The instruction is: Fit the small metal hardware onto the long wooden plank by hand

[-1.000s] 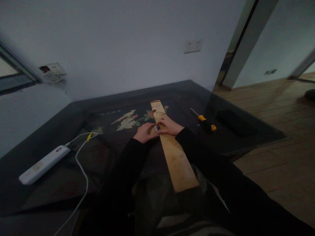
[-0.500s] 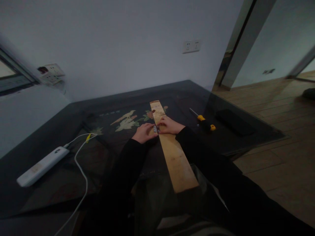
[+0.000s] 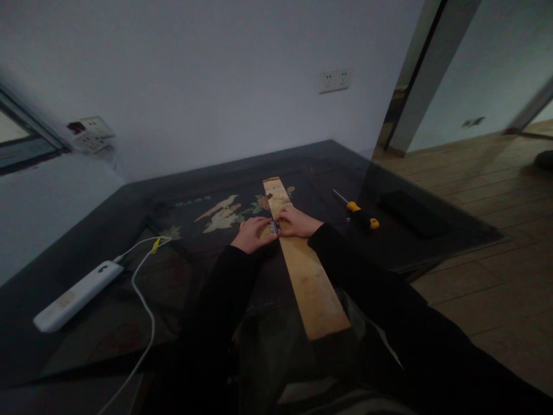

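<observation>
A long, pale wooden board lies lengthwise in front of me, its near end reaching past the table's front edge. At the board's left edge sits a small metal hinge with holes in its plates. My left hand closes on the hinge from the left, thumb and fingers pinched at its side. From the right, my right hand rests across the board with its fingertips closed on the hinge's other side. The fingers hide part of the hinge.
Right of the board lies a yellow and black screwdriver, beside a dark flat case. A white power strip with a white cable is on the left. The dark table meets the wall behind.
The view has shifted very slightly. Both hands stay at the hinge, and the board has not visibly moved.
</observation>
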`<state>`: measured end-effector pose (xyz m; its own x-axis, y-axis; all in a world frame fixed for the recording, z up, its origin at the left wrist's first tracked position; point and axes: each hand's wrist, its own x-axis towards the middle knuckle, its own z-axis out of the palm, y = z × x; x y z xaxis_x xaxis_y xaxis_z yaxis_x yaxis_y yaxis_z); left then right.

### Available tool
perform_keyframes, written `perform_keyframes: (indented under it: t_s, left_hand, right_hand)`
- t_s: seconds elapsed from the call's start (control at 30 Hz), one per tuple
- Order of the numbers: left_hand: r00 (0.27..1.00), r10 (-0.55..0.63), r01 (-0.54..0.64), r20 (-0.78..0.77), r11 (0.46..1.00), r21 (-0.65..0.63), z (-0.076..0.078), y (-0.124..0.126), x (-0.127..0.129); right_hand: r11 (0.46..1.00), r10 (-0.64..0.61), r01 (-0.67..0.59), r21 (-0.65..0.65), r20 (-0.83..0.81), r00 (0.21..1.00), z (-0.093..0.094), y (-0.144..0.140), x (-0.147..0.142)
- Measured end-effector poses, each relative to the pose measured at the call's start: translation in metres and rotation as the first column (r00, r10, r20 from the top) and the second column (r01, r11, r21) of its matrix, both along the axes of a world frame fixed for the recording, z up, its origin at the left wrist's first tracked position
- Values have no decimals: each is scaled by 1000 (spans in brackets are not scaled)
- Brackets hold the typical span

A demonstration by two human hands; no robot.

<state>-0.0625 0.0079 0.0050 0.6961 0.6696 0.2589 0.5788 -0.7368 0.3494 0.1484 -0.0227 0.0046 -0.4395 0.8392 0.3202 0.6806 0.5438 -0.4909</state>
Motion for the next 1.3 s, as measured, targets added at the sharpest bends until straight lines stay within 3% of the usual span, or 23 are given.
perform_keyframes:
  t_s: [0.57, 0.8, 1.17, 1.3]
  left_hand:
    - [999, 31, -31, 15, 999, -5, 4, -2, -1]
    - [999, 24, -24, 31, 1000, -11, 5, -1, -1]
    - [993, 15, -14, 117, 1000, -16, 8, -3, -1]
    - [985, -17, 15, 169, 1000, 10, 8, -3, 0]
  right_hand:
    - [994, -9, 2, -106, -66, 998, 10, -2, -6]
    - [978, -14, -29, -208, -204, 979, 13, -7, -7]
    - [991, -9, -25, -134, -250, 968, 17, -9, -8]
    - [986, -2, -48, -161, -297, 955, 17, -5, -3]
